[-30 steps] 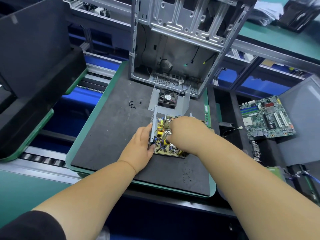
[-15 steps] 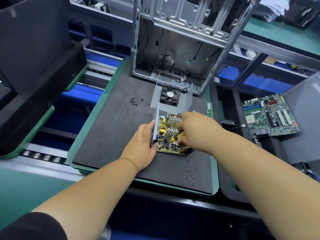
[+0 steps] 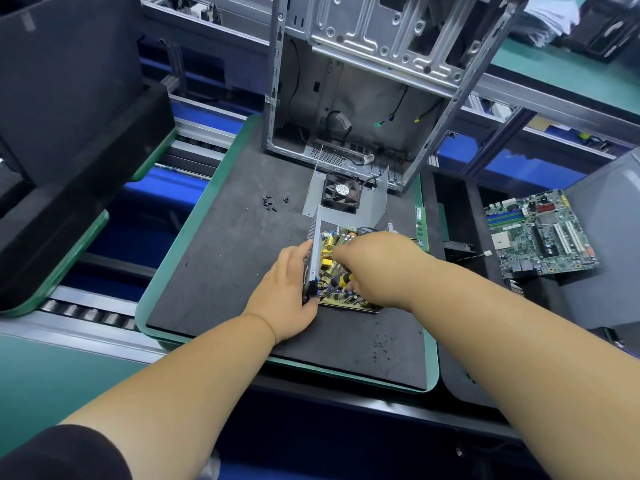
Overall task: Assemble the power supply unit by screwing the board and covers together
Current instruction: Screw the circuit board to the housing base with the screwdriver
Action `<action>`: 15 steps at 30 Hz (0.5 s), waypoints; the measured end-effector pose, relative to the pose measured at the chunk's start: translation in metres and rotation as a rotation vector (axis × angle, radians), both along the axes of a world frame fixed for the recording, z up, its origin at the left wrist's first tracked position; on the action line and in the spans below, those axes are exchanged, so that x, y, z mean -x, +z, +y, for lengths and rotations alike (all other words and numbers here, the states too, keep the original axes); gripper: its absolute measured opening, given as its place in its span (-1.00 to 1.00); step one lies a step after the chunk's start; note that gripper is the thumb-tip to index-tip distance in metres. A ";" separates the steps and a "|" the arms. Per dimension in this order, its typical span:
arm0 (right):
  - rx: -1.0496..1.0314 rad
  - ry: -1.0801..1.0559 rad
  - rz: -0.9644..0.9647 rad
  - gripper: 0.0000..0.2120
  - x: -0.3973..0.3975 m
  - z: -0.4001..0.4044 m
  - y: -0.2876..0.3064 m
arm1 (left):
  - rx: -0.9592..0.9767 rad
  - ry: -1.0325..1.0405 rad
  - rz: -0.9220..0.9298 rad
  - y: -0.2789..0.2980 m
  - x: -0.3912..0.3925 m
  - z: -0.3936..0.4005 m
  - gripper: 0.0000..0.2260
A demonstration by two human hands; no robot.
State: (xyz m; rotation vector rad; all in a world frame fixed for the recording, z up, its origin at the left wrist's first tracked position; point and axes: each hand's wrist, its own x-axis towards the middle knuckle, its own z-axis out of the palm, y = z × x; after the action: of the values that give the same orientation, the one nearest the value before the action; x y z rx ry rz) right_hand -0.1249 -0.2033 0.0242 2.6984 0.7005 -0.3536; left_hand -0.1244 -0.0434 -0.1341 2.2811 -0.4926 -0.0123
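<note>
The power supply's yellow circuit board (image 3: 332, 271) lies in its grey metal housing on the dark mat. My left hand (image 3: 284, 292) grips the housing's upright perforated side wall (image 3: 314, 251). My right hand (image 3: 377, 268) is closed over the board, holding a yellow-and-black screwdriver handle (image 3: 345, 279) that points down into the board; its tip is hidden. Behind the board lies the grey metal cover (image 3: 375, 206) with a black fan (image 3: 341, 194) mounted in it.
An open computer case (image 3: 349, 98) stands at the back of the green-rimmed mat (image 3: 214, 271). Several black screws (image 3: 270, 202) lie left of the fan cover, more (image 3: 381, 348) near the front. A motherboard (image 3: 540, 233) rests at the right, a RAM stick (image 3: 420, 226) on the mat's edge.
My right hand has shifted slightly toward the board's near left part with the screwdriver. My left hand stays on the side wall.
</note>
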 end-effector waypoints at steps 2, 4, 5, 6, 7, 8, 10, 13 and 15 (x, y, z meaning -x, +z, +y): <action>0.013 0.030 -0.012 -0.80 -0.002 0.005 -0.002 | -0.008 0.010 0.025 0.000 -0.001 0.000 -0.16; 0.014 0.023 0.009 -0.81 -0.008 0.010 -0.001 | -0.003 0.023 0.053 0.001 -0.002 0.000 -0.14; 0.008 -0.010 0.031 -0.80 -0.012 0.012 -0.001 | 0.000 0.026 0.065 0.001 -0.002 0.000 -0.14; 0.005 -0.067 0.064 -0.75 -0.016 0.012 0.001 | 0.000 0.028 0.073 0.002 -0.003 0.000 -0.13; 0.003 -0.129 0.102 -0.69 -0.020 0.012 0.002 | -0.003 0.027 0.076 0.002 -0.003 0.000 -0.13; 0.001 -0.181 0.137 -0.65 -0.023 0.010 0.002 | -0.006 0.025 0.076 0.002 -0.004 0.000 -0.12; 0.003 -0.215 0.173 -0.69 -0.025 0.009 0.001 | -0.008 0.023 0.078 0.001 -0.004 0.000 -0.11; 0.039 -0.191 0.182 -0.71 -0.023 0.012 -0.002 | 0.000 0.019 0.085 0.002 -0.004 0.000 -0.11; 0.033 -0.154 0.181 -0.73 -0.023 0.013 0.000 | 0.003 0.012 0.091 0.003 -0.004 0.001 -0.11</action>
State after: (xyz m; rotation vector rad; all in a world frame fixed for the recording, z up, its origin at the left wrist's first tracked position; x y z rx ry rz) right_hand -0.1018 -0.1903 0.0242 2.7195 0.5299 -0.6486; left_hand -0.1201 -0.0428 -0.1308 2.2690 -0.4311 -0.1091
